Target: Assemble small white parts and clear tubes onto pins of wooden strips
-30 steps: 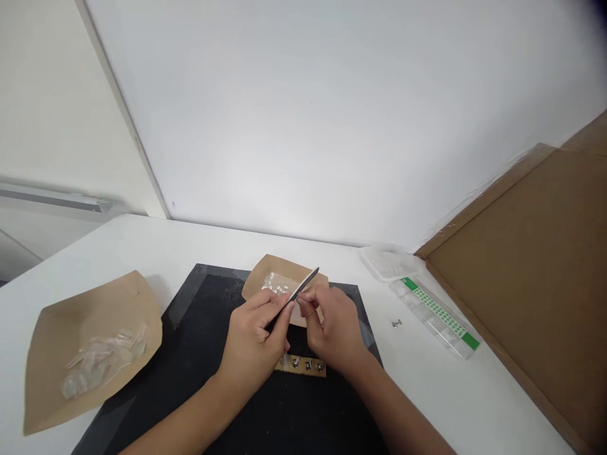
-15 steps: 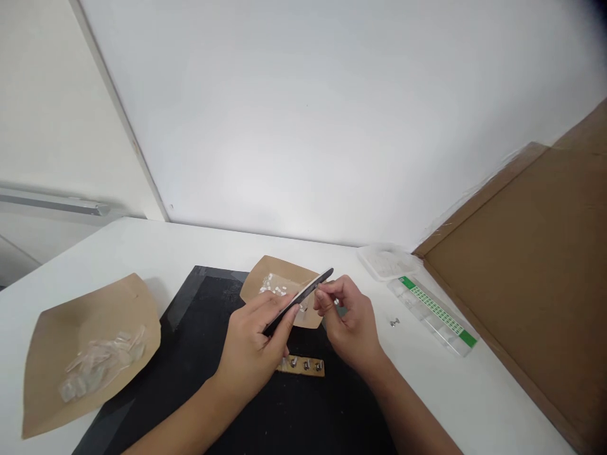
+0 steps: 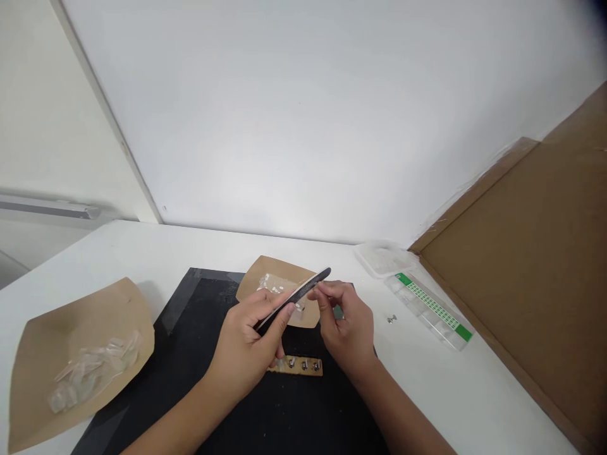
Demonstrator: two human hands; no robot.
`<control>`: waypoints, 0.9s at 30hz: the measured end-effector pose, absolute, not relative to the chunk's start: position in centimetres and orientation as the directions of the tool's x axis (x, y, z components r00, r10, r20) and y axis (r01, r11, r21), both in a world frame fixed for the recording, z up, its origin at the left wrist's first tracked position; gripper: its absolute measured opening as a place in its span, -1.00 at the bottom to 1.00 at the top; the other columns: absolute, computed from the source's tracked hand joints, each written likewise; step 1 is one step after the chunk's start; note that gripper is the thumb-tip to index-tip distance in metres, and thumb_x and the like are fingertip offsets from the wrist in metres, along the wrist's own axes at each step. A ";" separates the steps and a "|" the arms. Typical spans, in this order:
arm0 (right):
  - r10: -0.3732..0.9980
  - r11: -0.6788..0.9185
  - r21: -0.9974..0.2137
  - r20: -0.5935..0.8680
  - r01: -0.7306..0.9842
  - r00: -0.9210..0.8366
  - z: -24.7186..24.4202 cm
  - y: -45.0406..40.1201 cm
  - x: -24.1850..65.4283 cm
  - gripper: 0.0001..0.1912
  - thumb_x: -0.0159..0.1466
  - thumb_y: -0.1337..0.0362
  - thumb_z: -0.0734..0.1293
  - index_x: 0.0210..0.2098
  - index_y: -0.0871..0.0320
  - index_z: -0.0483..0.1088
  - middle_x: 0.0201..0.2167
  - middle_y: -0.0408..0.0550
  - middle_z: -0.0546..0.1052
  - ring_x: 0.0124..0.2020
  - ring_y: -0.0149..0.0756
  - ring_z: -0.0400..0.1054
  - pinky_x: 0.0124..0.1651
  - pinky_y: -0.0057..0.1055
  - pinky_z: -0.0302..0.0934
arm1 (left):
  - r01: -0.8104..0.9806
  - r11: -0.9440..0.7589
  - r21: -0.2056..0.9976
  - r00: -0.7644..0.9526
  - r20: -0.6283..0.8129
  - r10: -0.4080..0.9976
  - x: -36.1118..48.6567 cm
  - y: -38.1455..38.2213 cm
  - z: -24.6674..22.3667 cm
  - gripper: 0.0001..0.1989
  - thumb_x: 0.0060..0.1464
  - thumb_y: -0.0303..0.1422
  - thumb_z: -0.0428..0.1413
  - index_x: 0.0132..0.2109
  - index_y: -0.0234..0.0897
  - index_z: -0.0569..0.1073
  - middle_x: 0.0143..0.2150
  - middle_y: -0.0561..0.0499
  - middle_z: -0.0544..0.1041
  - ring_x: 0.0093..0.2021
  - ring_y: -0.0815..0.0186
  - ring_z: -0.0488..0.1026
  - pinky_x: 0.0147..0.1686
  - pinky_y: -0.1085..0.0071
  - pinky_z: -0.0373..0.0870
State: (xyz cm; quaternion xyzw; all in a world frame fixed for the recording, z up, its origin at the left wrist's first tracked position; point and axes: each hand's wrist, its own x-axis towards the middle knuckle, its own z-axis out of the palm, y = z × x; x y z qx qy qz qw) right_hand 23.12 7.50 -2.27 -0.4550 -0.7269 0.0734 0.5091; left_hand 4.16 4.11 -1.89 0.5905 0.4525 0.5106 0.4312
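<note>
My left hand point(image 3: 251, 338) is closed around a dark nail file point(image 3: 301, 294) with a pale edge, which slants up to the right. My right hand point(image 3: 344, 319) is pinched at the file's upper part, fingertips against or very near its dark face. Whatever is between those fingertips is too small to make out. Below the hands lies a tan strip point(image 3: 298, 364) bearing several small metal pieces; my left hand hides its left end. Behind the file sits a brown paper tray point(image 3: 251, 278) with small white pieces in it.
At left stands a larger brown paper tray point(image 3: 90, 316) with clear plastic pieces. A black mat point(image 3: 190, 341) covers part of the white table. On the right are a small metal piece point(image 3: 391, 319), a clear compartment box point(image 3: 434, 316) with a green-edged label, and a cardboard panel point(image 3: 531, 253).
My right fingertips have shifted slightly down and left along the file, closer to its face. The whole view has moved a little, so the things on the table appear farther left.
</note>
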 end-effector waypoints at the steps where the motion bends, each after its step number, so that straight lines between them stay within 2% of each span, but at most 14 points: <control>1: 0.729 0.582 -0.560 0.680 0.589 -0.074 -2.3 7.5 23.1 -0.94 0.48 0.32 0.30 -0.12 0.06 0.43 -0.27 -0.13 0.63 -0.27 -0.32 0.55 -0.20 -0.41 0.39 | 0.089 -0.211 0.973 0.072 0.205 0.976 4.2 4.1 -1.9 -0.67 0.34 -0.18 0.17 0.17 -0.07 0.62 -0.25 0.06 0.47 -0.66 0.50 0.47 -0.75 0.55 0.43; 4: 0.714 0.602 -0.529 0.692 0.598 -0.108 -2.3 7.6 23.1 -0.92 0.49 0.33 0.28 -0.15 0.06 0.41 -0.32 -0.15 0.61 -0.28 -0.32 0.55 -0.19 -0.40 0.39 | 0.121 -0.244 0.962 0.078 0.235 0.969 4.2 4.1 -1.9 -0.68 0.35 -0.20 0.15 0.16 -0.09 0.63 -0.29 0.07 0.46 -0.66 0.50 0.46 -0.73 0.54 0.44; 7: 0.728 0.591 -0.523 0.674 0.614 -0.127 -2.4 7.5 23.2 -0.93 0.49 0.31 0.29 -0.15 0.05 0.41 -0.34 -0.16 0.61 -0.33 -0.32 0.55 -0.23 -0.40 0.39 | 0.226 -0.327 0.917 0.077 0.318 0.945 4.2 4.2 -1.8 -0.70 0.37 -0.24 0.12 0.15 -0.09 0.63 -0.28 0.07 0.50 -0.63 0.50 0.46 -0.64 0.52 0.47; 11: 0.804 0.516 -0.624 0.589 0.587 -0.080 -2.4 7.3 23.4 -0.95 0.47 0.24 0.34 -0.09 0.03 0.41 -0.35 -0.19 0.64 -0.39 -0.33 0.57 -0.27 -0.42 0.40 | 0.512 -0.448 0.733 0.015 0.514 0.858 3.2 4.9 -1.1 -0.74 0.35 -0.29 0.13 0.09 -0.15 0.63 -0.20 0.00 0.60 -0.37 0.33 0.58 -0.30 0.39 0.57; 13: 0.827 0.508 -0.665 0.555 0.547 -0.093 -2.2 7.2 23.5 -0.87 0.47 0.24 0.35 0.00 0.01 0.40 -0.32 -0.19 0.67 -0.34 -0.31 0.62 -0.27 -0.43 0.43 | 0.642 -0.379 0.666 -0.102 0.564 0.820 2.0 5.5 -0.4 -0.72 0.35 -0.28 0.13 0.12 -0.14 0.59 -0.17 0.00 0.62 -0.29 0.27 0.58 -0.23 0.35 0.54; 15: 0.828 0.521 -0.653 0.544 0.550 -0.138 -2.1 7.1 23.6 -0.75 0.47 0.25 0.34 0.13 -0.03 0.38 -0.26 -0.19 0.70 -0.27 -0.30 0.64 -0.23 -0.43 0.45 | 0.726 -0.207 0.656 -0.291 0.566 0.771 0.7 6.2 0.3 -0.65 0.35 -0.25 0.12 0.23 -0.13 0.50 -0.11 0.00 0.61 -0.30 0.26 0.57 -0.28 0.35 0.49; 17: 0.817 0.546 -0.617 0.542 0.567 -0.196 -1.9 7.0 23.7 -0.66 0.49 0.27 0.32 0.23 -0.07 0.37 -0.21 -0.20 0.71 -0.24 -0.30 0.65 -0.17 -0.40 0.46 | 0.813 -0.050 0.580 -0.390 0.607 0.692 -0.7 6.9 0.9 -0.65 0.37 -0.26 0.08 0.22 -0.16 0.49 -0.06 -0.04 0.61 -0.20 0.19 0.58 -0.21 0.31 0.47; 19: 0.801 0.581 -0.599 0.543 0.552 -0.253 -1.9 7.0 23.7 -0.69 0.50 0.29 0.28 0.20 -0.06 0.41 -0.21 -0.18 0.71 -0.24 -0.32 0.64 -0.11 -0.40 0.47 | 0.873 0.083 0.480 -0.384 0.574 0.724 -1.8 7.4 1.0 -0.69 0.37 -0.27 0.03 0.16 -0.16 0.52 -0.06 -0.06 0.61 -0.13 0.11 0.58 -0.23 0.29 0.44; 22: 0.791 0.606 -0.606 0.532 0.516 -0.303 -1.9 7.0 23.7 -0.77 0.51 0.31 0.24 0.07 0.01 0.47 -0.27 -0.15 0.70 -0.26 -0.33 0.63 -0.13 -0.41 0.46 | 0.908 0.218 0.357 -0.357 0.388 0.850 -2.7 7.9 0.6 -0.68 0.38 -0.28 -0.04 0.12 -0.12 0.53 -0.04 -0.09 0.62 -0.16 0.04 0.59 -0.34 0.27 0.37; 27: 0.825 0.565 -0.641 0.440 0.519 -0.356 -1.8 6.8 23.9 -0.78 0.47 0.26 0.34 0.10 0.01 0.43 -0.34 -0.24 0.68 -0.34 -0.36 0.59 -0.19 -0.45 0.39 | 0.927 0.285 0.242 -0.330 0.171 0.928 -3.4 8.0 -0.3 -0.63 0.36 -0.31 -0.12 0.14 -0.16 0.49 0.01 -0.18 0.61 -0.17 -0.03 0.60 -0.39 0.24 0.34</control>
